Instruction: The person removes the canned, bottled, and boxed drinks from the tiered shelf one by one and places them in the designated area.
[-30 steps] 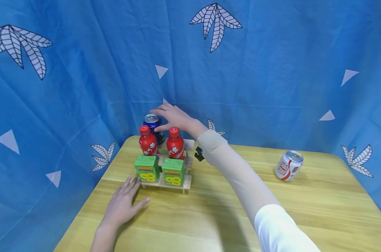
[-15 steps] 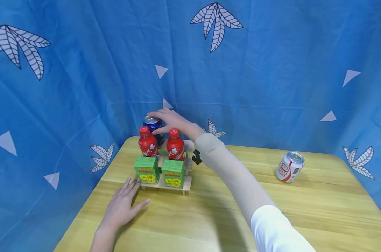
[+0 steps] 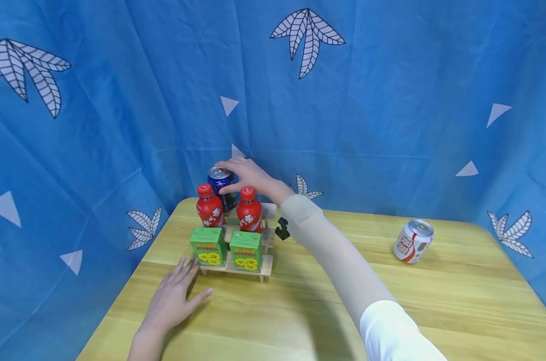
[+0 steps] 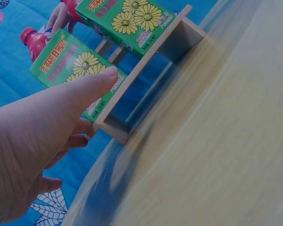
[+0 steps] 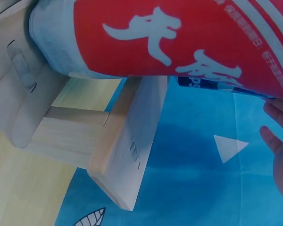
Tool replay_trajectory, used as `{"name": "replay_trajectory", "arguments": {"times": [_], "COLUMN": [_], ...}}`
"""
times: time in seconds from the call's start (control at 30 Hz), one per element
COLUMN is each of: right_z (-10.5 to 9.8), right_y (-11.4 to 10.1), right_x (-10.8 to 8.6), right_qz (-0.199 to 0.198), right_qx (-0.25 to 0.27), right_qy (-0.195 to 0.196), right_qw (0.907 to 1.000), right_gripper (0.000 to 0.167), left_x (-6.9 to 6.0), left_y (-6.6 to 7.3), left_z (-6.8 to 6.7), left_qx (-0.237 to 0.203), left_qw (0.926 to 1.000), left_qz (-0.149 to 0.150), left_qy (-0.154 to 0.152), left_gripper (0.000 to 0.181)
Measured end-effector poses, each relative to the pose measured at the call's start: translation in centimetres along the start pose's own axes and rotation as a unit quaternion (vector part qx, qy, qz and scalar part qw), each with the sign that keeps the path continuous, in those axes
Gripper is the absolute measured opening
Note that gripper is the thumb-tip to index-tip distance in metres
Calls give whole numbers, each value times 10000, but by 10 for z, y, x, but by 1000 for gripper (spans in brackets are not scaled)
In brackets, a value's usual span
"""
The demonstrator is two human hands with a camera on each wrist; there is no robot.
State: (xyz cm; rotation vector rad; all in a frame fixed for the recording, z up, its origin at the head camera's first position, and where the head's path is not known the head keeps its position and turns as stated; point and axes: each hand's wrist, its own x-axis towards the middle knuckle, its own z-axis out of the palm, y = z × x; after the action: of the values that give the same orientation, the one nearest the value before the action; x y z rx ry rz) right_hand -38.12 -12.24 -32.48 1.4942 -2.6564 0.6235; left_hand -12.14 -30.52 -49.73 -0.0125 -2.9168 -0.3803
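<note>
My right hand (image 3: 250, 175) grips the upper part of a dark blue can (image 3: 228, 198), its thumb in front and fingers at the top. The can is at the back left of a small wooden tiered stand (image 3: 267, 263), partly hidden by a red bottle (image 3: 209, 208). A second red bottle (image 3: 249, 213) stands to its right, on the middle tier. Two green drink cartons, the left carton (image 3: 208, 245) and the right carton (image 3: 246, 250), fill the bottom tier. My left hand (image 3: 171, 301) rests on the table at the stand's front left corner, fingers extended, thumb apart.
A white and red can (image 3: 412, 241) stands on the wooden table (image 3: 458, 296) at the right. A small black object (image 3: 282, 228) is beside the stand, near the right forearm. Blue patterned cloth (image 3: 381, 100) hangs behind and at the sides.
My right hand has closed in on the blue can's top, and the can has shifted slightly right relative to the bottles. The left hand stays in place. The head view has tilted slightly.
</note>
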Motion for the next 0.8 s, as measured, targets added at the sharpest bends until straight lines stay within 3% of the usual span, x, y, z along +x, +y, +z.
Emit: {"name": "replay_trajectory", "arguments": {"times": [0.27,0.8], "right_z": [-7,-29], "right_y": [5,11], "right_x": [-10,-41], "right_qz": [-126,217], "right_qx": [176,-166], "right_qy": [311,552], "right_qw": [9993,9981], "right_gripper": [76,79], "left_x": [0,-1], "left_y": [1,2], "left_z": [-2,-3], "left_qx": [18,-29], "left_qw": [10000,9999], "left_qz": [-6,105], "left_qy": [-51,106], "left_gripper": [85,82]}}
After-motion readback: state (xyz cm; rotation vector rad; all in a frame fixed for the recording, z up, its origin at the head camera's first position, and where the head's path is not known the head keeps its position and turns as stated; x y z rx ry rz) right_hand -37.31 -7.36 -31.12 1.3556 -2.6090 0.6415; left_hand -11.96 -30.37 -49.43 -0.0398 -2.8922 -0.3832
